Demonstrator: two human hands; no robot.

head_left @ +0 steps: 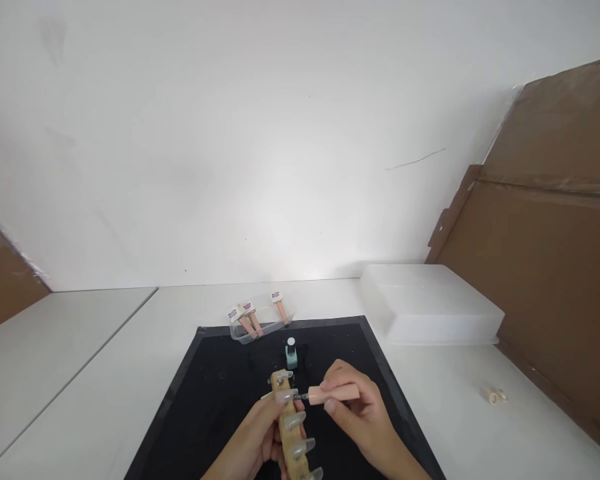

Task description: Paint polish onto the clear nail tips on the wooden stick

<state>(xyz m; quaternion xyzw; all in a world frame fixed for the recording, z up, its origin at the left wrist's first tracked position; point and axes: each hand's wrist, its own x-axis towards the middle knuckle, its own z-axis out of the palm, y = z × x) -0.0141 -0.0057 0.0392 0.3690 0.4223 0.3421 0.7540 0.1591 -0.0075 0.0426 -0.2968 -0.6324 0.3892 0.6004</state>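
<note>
My left hand (256, 430) is closed around a wooden bar (289, 440) that carries several clear false nail tips (295, 421) in a row. My left thumb lies by the second tip from the far end. In my right hand (363, 417), a pink-handled nail polish brush (344, 393) is pinched between thumb and fingers. It points left, and its dark bristle end reaches the second nail tip; whether it touches cannot be made out. Just beyond the bar, a teal nail polish bottle (291, 358) with a dark neck and pale top stands upright on the black mat (205, 400).
A shallow clear tray (267, 313) with several pink-handled, white-labelled bottles leans at the mat's far edge. A white translucent plastic box (435, 307) sits back right. Small cream rings (491, 396) lie on the white table at right. Brown cardboard (555, 267) borders the right side.
</note>
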